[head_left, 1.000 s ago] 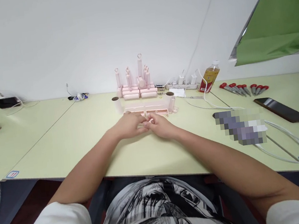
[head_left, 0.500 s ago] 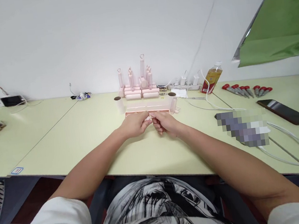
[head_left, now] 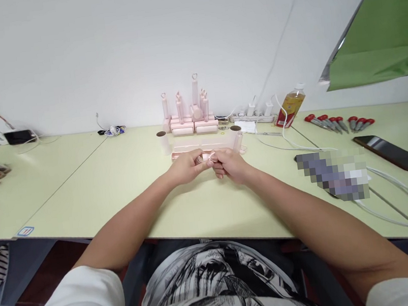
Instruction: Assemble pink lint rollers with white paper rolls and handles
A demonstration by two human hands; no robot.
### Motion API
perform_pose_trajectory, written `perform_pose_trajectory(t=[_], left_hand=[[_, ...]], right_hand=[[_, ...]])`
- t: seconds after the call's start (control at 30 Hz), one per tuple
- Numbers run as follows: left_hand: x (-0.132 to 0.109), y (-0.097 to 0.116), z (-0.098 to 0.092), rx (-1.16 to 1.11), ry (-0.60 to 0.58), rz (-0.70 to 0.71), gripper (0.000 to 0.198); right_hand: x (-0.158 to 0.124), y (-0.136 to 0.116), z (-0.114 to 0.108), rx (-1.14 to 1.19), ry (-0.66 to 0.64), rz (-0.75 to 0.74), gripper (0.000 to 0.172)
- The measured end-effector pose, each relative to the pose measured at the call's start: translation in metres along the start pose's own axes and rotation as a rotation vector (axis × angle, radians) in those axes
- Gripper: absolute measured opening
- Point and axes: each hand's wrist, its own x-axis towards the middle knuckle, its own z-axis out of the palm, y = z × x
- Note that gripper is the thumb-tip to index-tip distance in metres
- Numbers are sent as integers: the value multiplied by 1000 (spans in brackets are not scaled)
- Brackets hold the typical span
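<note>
Head view: the left hand (head_left: 185, 167) and right hand (head_left: 231, 165) meet over the table (head_left: 118, 183), just in front of a long pink tray (head_left: 188, 149). Both sets of fingertips are pinched narrowly on a small pink piece (head_left: 206, 157), which the fingers largely hide. The piece is judged light, rigid, smooth plastic, liable to slip, and best held by its ends between thumb and forefinger with modest pressure.
</note>
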Motion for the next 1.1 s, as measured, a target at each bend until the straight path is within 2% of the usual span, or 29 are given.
perform_pose_trajectory(t=[0.07,0.13,0.23,0.3,0.4,0.5,0.6,0.73,0.87,0.97,1.1], left_hand=[[0,-3,-7,-141,33,-89,32],[-1,-9,-19,-321,13,-164,33],[-4,-19,-39,-486,-6,-180,40],[-6,-23,-48,-468,-22,-158,44],[-9,-23,-52,-292,-86,-173,43],[-11,-17,-51,-131,-139,-202,33],[-12,-13,-50,-152,-161,-233,32],[-9,-14,-47,-276,-60,-246,42],[-4,-19,-35,-313,65,-142,43],[-2,-22,-22,-216,55,-34,37],[-1,-24,-5,-161,18,14,32]], right_hand=[[2,-1,-6,-24,26,-72,21],[5,2,-11,-85,64,-128,20],[8,9,-12,-199,105,-152,20],[9,14,-9,-239,107,-141,21],[8,18,-5,-272,109,-155,23],[6,17,-3,-335,142,-198,20],[6,16,-2,-389,164,-230,18],[6,19,-2,-418,143,-246,18],[6,21,-1,-432,136,-275,21],[6,21,0,-404,138,-304,24],[5,22,1,-373,100,-303,26]])
